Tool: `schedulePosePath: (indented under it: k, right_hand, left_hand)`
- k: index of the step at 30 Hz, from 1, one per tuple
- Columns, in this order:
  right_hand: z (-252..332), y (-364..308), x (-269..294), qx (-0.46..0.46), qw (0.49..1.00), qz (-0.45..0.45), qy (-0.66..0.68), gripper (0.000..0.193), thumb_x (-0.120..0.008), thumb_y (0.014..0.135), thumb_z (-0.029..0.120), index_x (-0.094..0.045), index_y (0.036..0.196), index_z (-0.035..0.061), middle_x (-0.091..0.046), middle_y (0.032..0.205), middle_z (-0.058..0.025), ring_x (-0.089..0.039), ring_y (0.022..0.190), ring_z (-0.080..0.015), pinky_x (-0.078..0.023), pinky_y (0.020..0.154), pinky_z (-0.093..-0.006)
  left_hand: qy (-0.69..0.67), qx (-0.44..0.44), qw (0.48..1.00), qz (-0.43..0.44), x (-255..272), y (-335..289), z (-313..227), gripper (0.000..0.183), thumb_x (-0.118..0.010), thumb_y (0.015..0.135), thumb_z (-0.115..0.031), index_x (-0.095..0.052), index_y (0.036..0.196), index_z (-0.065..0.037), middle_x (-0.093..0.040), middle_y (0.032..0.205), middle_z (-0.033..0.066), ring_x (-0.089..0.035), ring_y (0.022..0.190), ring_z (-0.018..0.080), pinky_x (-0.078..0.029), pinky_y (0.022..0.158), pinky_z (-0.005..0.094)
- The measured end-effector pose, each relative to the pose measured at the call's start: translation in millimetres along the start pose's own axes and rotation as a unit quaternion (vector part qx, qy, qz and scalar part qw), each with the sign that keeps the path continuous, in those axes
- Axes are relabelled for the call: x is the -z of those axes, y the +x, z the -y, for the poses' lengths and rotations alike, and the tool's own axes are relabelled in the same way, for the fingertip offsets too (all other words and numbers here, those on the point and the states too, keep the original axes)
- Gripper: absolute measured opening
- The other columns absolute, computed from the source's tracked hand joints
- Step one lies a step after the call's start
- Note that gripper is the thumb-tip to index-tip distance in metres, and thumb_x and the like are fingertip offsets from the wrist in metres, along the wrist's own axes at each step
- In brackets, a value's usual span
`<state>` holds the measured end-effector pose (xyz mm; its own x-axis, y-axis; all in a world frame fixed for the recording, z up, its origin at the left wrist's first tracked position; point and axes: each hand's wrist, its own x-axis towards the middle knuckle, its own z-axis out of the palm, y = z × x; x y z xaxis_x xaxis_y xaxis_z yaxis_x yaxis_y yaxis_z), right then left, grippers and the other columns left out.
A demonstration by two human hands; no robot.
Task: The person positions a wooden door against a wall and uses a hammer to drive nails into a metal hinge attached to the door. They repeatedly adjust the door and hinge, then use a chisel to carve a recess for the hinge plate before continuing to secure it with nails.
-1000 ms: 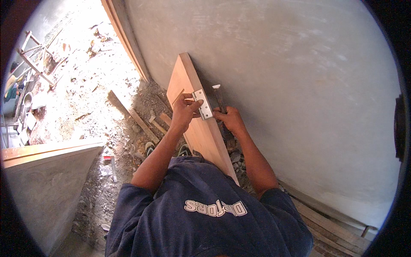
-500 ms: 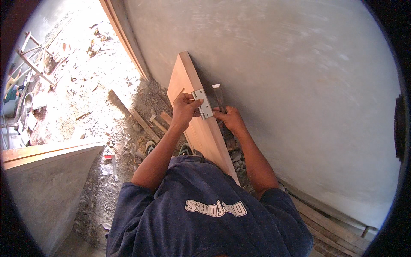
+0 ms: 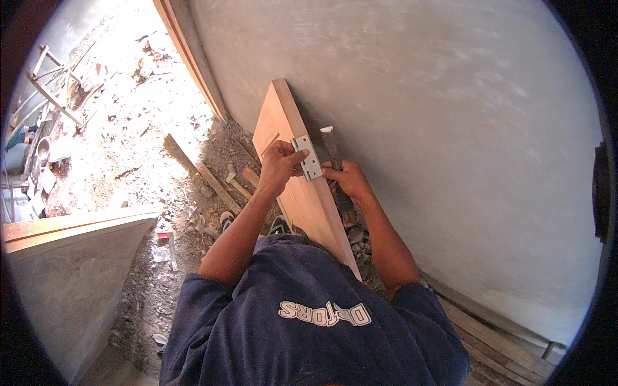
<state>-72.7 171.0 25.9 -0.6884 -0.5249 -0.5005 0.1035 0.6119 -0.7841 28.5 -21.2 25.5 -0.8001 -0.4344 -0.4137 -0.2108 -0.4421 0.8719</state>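
Head view: our left hand (image 3: 278,162) pins the metal hinge (image 3: 307,156) on the edge of the wooden door (image 3: 302,186) leaning on the plastered wall (image 3: 418,116). Our right hand (image 3: 347,180), beside the hinge, grips a chisel (image 3: 329,145). We should keep the hinge flush and steady, chisel upright.

Grey wall (image 3: 450,128) blocks right of door panel (image 3: 309,199); open rubble floor (image 3: 148,148) on left
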Motion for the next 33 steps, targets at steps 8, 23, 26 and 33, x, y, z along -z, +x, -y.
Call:
schedulePosePath:
  k: [8,23,26,33]
  right_hand:
    - [-2,0,0,0.012,1.000,0.001,0.010,0.032,-0.076,0.090,0.022,-0.073,0.114,0.0018,-0.074,0.100,-0.0075,-0.068,0.087,-0.0170,-0.053,0.075,-0.0341]
    - [-17,8,-6,0.023,0.999,-0.026,0.041,0.027,-0.078,0.088,0.023,-0.075,0.107,0.0036,-0.074,0.093,-0.0053,-0.066,0.082,-0.0152,-0.051,0.076,-0.0328]
    - [1,-1,-3,-0.008,0.999,-0.017,0.028,0.028,-0.080,0.087,0.023,-0.075,0.105,0.0037,-0.074,0.092,-0.0049,-0.066,0.082,-0.0151,-0.051,0.076,-0.0328]
    - [-6,3,2,0.002,1.000,-0.017,0.000,0.033,-0.083,0.084,0.023,-0.073,0.107,0.0019,-0.073,0.092,-0.0069,-0.066,0.082,-0.0155,-0.051,0.076,-0.0332]
  left_hand:
    - [0.026,0.000,1.000,-0.011,2,1,4,0.034,-0.081,0.087,-0.020,-0.056,0.097,-0.001,-0.069,0.088,0.0130,-0.072,0.069,0.0218,-0.062,0.060,0.0342]
    - [0.329,-0.118,0.930,-0.113,-27,-4,-7,0.058,-0.081,0.075,-0.025,-0.040,0.105,0.002,-0.067,0.093,0.0299,-0.070,0.087,0.0442,-0.056,0.073,0.0496]
    - [0.322,-0.126,0.935,-0.081,-17,-8,-11,0.057,-0.079,0.077,-0.025,-0.046,0.111,0.008,-0.067,0.090,0.0260,-0.073,0.085,0.0342,-0.057,0.068,0.0443]
    - [0.062,-0.036,0.997,0.014,9,-12,-1,0.043,-0.068,0.087,-0.010,-0.055,0.122,0.011,-0.068,0.107,0.0215,-0.072,0.087,0.0271,-0.064,0.072,0.0389]
